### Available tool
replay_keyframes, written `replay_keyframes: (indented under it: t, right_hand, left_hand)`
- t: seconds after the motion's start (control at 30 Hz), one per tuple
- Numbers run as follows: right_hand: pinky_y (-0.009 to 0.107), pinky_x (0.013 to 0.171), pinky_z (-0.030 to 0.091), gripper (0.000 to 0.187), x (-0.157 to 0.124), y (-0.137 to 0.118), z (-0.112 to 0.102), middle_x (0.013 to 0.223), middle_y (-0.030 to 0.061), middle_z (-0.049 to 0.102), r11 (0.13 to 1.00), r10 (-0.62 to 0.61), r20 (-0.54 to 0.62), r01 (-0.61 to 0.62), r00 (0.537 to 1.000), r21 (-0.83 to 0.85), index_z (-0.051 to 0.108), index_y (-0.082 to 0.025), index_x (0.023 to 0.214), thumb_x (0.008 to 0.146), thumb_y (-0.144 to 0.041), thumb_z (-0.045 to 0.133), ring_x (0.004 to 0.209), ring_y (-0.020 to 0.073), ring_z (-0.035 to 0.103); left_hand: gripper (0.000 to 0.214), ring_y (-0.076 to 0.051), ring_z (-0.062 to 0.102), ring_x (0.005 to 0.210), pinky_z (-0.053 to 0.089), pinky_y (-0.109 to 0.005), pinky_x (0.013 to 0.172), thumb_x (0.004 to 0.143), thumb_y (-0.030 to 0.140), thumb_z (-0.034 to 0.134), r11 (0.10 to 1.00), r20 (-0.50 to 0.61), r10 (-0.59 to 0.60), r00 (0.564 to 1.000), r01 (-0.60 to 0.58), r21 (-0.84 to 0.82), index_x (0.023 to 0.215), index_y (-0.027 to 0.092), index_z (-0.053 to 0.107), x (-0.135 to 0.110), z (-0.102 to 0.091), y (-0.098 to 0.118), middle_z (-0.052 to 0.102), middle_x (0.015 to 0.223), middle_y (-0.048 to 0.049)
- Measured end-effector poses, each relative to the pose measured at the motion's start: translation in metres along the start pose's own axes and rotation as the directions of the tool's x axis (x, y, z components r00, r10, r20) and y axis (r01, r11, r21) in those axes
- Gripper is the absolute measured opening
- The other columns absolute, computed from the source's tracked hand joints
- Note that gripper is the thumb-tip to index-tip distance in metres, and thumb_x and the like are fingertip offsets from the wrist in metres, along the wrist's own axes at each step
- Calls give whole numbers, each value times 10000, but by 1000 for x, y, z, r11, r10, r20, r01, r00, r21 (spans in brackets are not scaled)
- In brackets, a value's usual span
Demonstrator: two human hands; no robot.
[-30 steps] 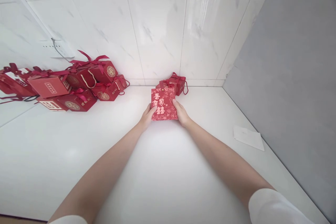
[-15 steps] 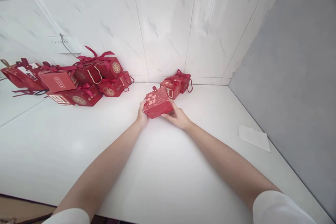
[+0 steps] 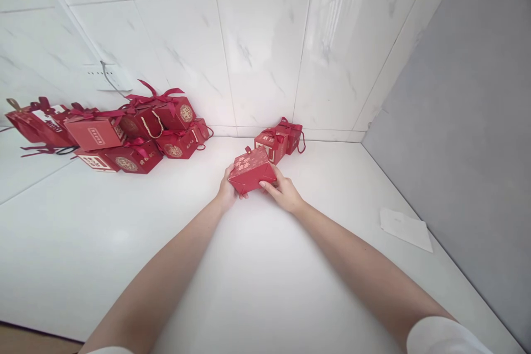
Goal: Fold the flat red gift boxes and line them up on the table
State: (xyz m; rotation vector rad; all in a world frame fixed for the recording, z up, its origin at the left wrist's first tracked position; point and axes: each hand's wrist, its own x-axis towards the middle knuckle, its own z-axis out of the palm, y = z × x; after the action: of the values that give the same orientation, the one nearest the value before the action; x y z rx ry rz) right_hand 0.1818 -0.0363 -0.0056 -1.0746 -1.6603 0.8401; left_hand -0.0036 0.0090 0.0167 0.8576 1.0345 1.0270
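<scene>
Both hands grip a red gift box (image 3: 251,176) with pale printed characters on its patterned face and a small ribbon loop at the far end. My left hand (image 3: 228,190) is wrapped round its left side, with fingertips showing below the box. On the right side, my right hand (image 3: 284,190) holds it, the thumb pressed on the plain red end that faces me. Just behind stand two smaller red gift boxes with ribbons, a nearer one (image 3: 271,144) and a farther one (image 3: 292,135).
At the left, a stack of several red gift boxes (image 3: 139,157) with ribbons and cord handles leans along the tiled wall (image 3: 265,55). A cable runs from a socket plate (image 3: 110,77) behind them. A white paper (image 3: 406,229) lies on the white tabletop (image 3: 257,287) by the grey panel (image 3: 468,121).
The held gift box has tipped so that more of its plain red end faces me. My right thumb now lies higher on that end. The whole view has shifted slightly.
</scene>
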Motion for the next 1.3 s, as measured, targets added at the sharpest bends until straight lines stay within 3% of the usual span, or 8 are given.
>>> replay_keyframes:
  t: [0.17,0.33,0.4,0.53,0.67,0.8,1.07,1.3]
  right_hand:
    - [403,843,550,576,2,3,0,827,15,715,999,-24,-47,26,999,39,388,-267,1476,953,-499,459,731,216,688]
    - [381,961,503,479,9,10,-3,1257,62,650,998,-55,-237,60,970,16,594,-258,1319,940,-521,465,1099,235,629]
    - [392,1013,469,479,12,14,-5,1282,75,639,998,-19,-289,36,957,57,678,-232,1205,931,-562,463,1190,252,579]
    - [431,956,502,654,14,18,-11,1140,97,708,949,154,-191,-91,969,301,702,-192,1161,927,-682,337,1070,268,641]
    - [413,930,514,624,11,15,-12,1349,61,605,926,89,-117,-39,989,375,564,-251,1352,930,-666,366,1176,262,587]
    - [400,1075,415,492,12,9,-10,1358,54,600,931,26,-183,43,983,364,630,-230,1253,898,-560,547,1260,250,535]
    - [412,1001,483,399,18,14,-27,1135,31,705,732,185,-12,-129,983,669,641,-244,990,673,-410,817,1057,227,654]
    - [332,913,503,280,18,21,-28,949,-8,716,658,222,-6,-145,975,739,654,-239,824,683,-399,837,877,169,661]
  left_hand:
    - [571,-177,520,318,321,-267,302,879,614,360,996,0,86,996,-86,-28,1043,133,621,-1,1,-2,641,541,-39]
    - [636,-206,658,518,418,-257,394,854,674,436,973,3,225,974,-224,60,1177,149,593,-3,3,-7,727,761,-92]
    - [620,-220,689,602,485,-276,461,848,673,460,973,-3,218,976,-217,79,1183,168,591,-3,3,-7,737,842,-100]
    - [603,-209,700,649,522,-282,509,842,643,511,970,87,198,976,-208,125,1324,282,488,-4,0,-7,732,988,-71]
    - [628,-208,710,749,540,-271,538,863,648,491,933,150,237,960,-268,239,1396,322,428,-7,0,-9,685,1174,-82]
    - [612,-228,669,1004,570,-272,664,878,625,507,879,154,381,912,-409,246,1397,301,475,-10,2,-10,584,1360,-79]
    - [400,-205,672,970,548,-351,857,738,381,791,966,199,252,947,-259,8,1073,184,698,-2,-10,-4,696,1154,-91]
    - [385,-212,689,923,516,-401,928,668,373,838,978,179,206,962,-207,-11,949,133,733,3,-12,-5,742,1026,-109]
